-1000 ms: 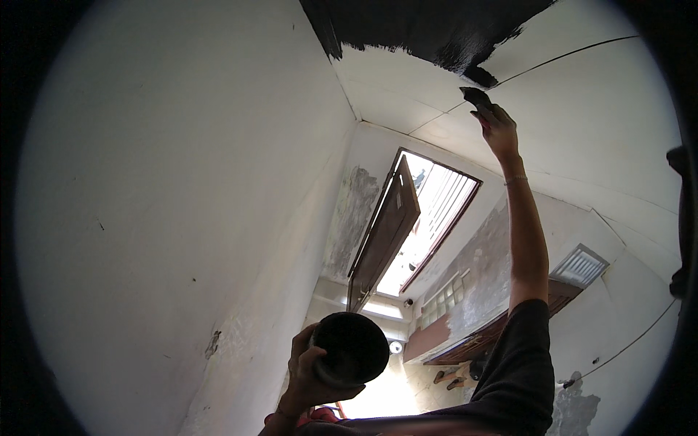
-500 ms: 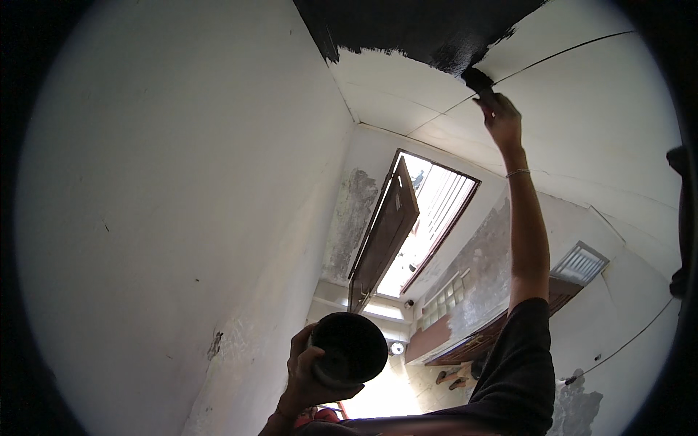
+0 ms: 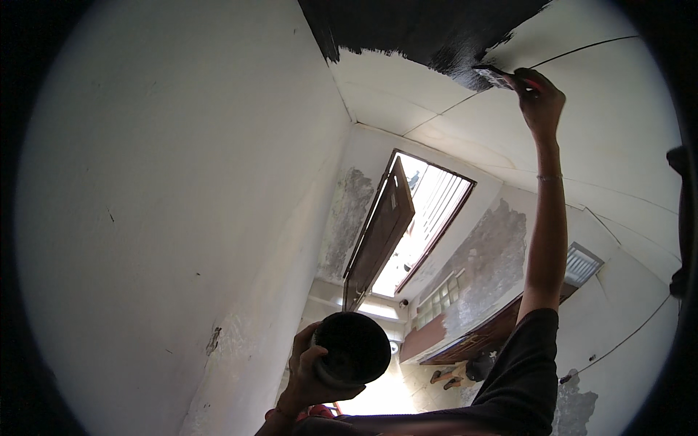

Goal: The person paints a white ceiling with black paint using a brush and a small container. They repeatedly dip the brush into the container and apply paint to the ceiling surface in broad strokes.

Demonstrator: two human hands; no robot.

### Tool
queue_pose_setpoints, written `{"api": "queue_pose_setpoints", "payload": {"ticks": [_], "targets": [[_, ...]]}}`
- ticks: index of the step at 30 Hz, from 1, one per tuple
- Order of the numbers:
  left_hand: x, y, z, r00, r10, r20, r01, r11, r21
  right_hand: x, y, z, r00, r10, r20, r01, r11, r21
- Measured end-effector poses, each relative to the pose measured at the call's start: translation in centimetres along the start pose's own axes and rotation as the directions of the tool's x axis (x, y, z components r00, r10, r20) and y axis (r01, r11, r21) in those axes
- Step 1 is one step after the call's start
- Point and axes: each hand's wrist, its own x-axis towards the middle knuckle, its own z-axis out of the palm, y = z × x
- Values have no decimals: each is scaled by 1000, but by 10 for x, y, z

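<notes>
Raised overhead at the upper right, my right hand (image 3: 542, 102) grips a paintbrush (image 3: 496, 76). Its dark bristles touch the pale ceiling (image 3: 422, 94) at the lower edge of a wet patch of black paint (image 3: 422, 25). Low in the picture, my left hand (image 3: 309, 374) is wrapped around a round dark paint container (image 3: 352, 350). The container's mouth faces up toward me, and its inside looks black, so I cannot tell how much paint it holds.
A white wall (image 3: 182, 182) fills the left side. Beyond stands a half-open brown door (image 3: 382, 232) beside a bright doorway. Another person (image 3: 465, 372) is on the floor below, at the lower right. A thin cable (image 3: 618, 340) runs along the right wall.
My right hand has moved to the right, and the brush has tilted flatter against the ceiling. Black paint reaches slightly farther near the seam. The container stays almost where it was.
</notes>
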Motion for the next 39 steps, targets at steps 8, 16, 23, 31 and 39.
{"api": "queue_pose_setpoints", "payload": {"ticks": [8, 16, 23, 31, 39], "targets": [[-2, 2, 0, 1000, 6, 14, -5, 1000, -14, 37, 3, -11, 993, -120, 13, 121, 984, -130], [-3, 1, 2, 1000, 4, 29, -3, 1000, -17, 72, -2, -71, 972, -229, -52, 217, 961, -172], [0, 1, 5, 999, 7, 42, -6, 1000, -20, 55, -30, -120, 884, -467, 4, 387, 728, -566], [-4, 6, 9, 999, -3, 54, 5, 1000, -29, -105, -25, -12, 689, 545, -478, -247, 797, 552], [-8, 22, -3, 995, -84, 62, 85, 996, -23, -138, -8, 97, -124, 966, 227, 15, -227, 974]]}}
